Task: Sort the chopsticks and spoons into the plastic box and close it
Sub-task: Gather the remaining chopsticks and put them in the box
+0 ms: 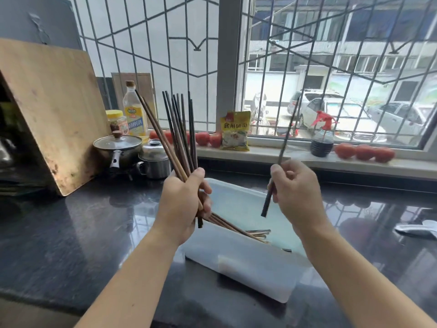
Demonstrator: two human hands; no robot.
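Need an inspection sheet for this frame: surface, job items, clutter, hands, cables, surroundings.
Surface: dark glossy counter, reflective.
Job's things: open plastic box on the counter, a few utensils lying inside; bundle of chopsticks held upright; single chopstick held apart. No spoon clearly seen.
Clutter: cutting board leaning at left, lidded pot, metal mug, oil bottle, jar, white object at right edge.
Grippers: left hand grips the bundle; right hand pinches the single chopstick.
Cables: nothing seen.
Surroundings: windowsill with tomatoes, spray bottle, yellow packet; barred window, cars outside.
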